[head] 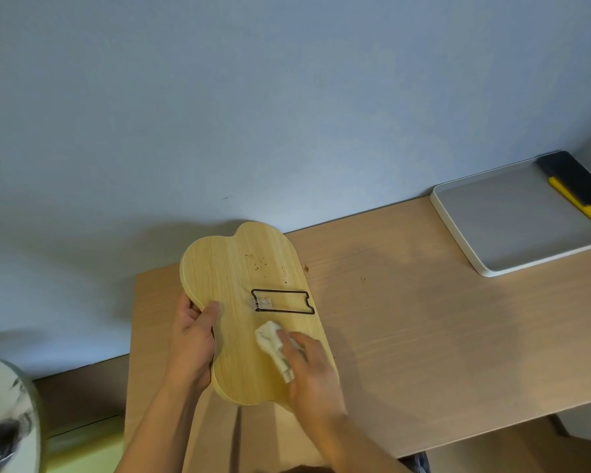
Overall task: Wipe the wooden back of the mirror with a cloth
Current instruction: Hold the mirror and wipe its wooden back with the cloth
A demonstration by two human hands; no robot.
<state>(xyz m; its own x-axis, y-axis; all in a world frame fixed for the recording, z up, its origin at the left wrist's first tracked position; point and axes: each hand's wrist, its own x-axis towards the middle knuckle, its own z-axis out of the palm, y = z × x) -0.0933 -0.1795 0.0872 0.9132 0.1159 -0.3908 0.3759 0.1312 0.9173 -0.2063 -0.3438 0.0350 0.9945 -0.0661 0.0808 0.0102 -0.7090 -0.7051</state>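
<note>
The mirror [232, 268] lies face down on the desk, its light wooden, cloud-shaped back upward. A black wire stand [282, 301] is folded flat across the middle of the back, and small dark specks sit on the wood near the far end. My left hand [193, 339] grips the mirror's left edge, thumb on top of the wood. My right hand [309, 368] presses a crumpled white cloth [272, 343] onto the near part of the wooden back, just below the wire stand.
The mirror rests on a light wooden desk [423, 336] against a blue wall. A white tray [512, 220] at the far right holds a black and yellow tool [584, 196]. A round white object [4, 418] sits at the lower left, off the desk.
</note>
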